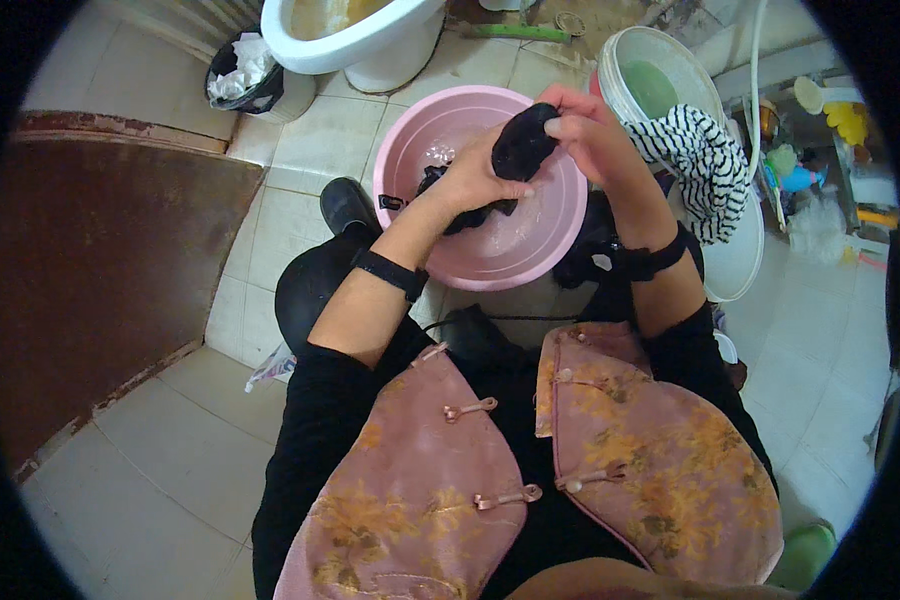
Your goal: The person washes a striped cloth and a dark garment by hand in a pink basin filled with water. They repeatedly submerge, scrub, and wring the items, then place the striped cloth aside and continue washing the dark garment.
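A round pink plastic basin (487, 281) stands on the tiled floor before me, with some water in it. Black wet cloth (474, 219) lies in the basin, partly under my left forearm. Above the basin's right part, my left hand (487, 169) holds a bunched black cloth (523, 144) from the left and below. The fingers of my right hand (585, 131) grip the same cloth at its upper right edge. What piece of clothing the cloth is, I cannot tell. Dark bands are around both forearms.
A white toilet (390, 60) and a bin of crumpled paper (244, 71) stand beyond the basin. At the right is a white bucket (607, 67) with greenish contents, a striped cloth (709, 165) hanging over its side. A white round lid or tub (742, 255) and a cluttered shelf are farther right.
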`<control>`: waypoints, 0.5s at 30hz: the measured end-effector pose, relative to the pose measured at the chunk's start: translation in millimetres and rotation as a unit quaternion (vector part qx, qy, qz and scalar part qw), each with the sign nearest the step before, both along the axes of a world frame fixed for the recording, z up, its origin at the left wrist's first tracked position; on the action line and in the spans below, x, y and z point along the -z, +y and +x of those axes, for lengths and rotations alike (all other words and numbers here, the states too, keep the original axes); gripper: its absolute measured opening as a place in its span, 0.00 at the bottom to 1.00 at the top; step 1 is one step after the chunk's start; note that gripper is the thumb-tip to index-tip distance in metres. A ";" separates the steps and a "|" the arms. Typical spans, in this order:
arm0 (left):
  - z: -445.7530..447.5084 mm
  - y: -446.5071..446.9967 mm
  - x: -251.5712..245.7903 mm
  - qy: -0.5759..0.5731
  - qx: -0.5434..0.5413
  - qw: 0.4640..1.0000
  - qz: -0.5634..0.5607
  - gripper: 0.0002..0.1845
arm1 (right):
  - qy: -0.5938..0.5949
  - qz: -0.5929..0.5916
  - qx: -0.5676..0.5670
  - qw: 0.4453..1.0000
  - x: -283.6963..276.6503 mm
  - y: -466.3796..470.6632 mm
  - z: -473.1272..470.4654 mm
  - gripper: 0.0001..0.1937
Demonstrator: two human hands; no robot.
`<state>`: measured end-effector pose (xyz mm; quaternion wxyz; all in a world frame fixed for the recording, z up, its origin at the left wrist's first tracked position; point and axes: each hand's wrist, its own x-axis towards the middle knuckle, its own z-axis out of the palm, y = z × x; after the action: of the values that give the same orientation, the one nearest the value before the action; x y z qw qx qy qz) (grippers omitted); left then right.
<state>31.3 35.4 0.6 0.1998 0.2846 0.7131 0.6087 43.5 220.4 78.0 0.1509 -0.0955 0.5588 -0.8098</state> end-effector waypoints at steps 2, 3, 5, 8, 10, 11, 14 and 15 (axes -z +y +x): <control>-2.7 3.4 -2.2 -0.080 -0.030 0.996 -0.026 0.40 | -0.046 -0.056 0.048 0.996 4.0 5.2 -3.3 0.08; -5.0 4.3 -3.3 -0.113 -0.043 0.992 -0.030 0.39 | -0.064 -0.091 0.056 0.992 7.0 10.6 -4.3 0.08; -9.2 5.6 -5.6 -0.096 -0.106 0.988 -0.059 0.35 | -0.072 -0.029 0.104 0.992 17.2 18.4 -10.1 0.08; -14.4 4.3 -11.4 -0.124 -0.199 0.970 -0.062 0.31 | -0.126 0.142 0.154 0.970 37.0 24.3 -11.3 0.09; -16.0 2.3 -16.9 -0.094 -0.212 0.972 -0.030 0.32 | -0.136 0.215 0.153 0.955 53.2 17.6 -5.9 0.08; -16.3 1.5 -19.7 -0.081 -0.221 0.972 -0.020 0.32 | -0.142 0.252 0.153 0.945 60.3 13.9 -2.3 0.08; -16.0 -2.4 -27.5 -0.039 -0.189 0.981 0.011 0.30 | 0.027 0.217 0.125 0.968 77.9 -5.2 5.0 0.19; -16.6 -5.3 -29.7 -0.032 -0.179 0.983 0.012 0.29 | 0.057 0.148 0.104 0.982 80.8 -10.7 7.3 0.22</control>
<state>14.6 30.1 30.3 0.1066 0.1349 0.7387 0.6518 50.8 209.7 -2.8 0.0466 -0.0595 0.6874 -0.7223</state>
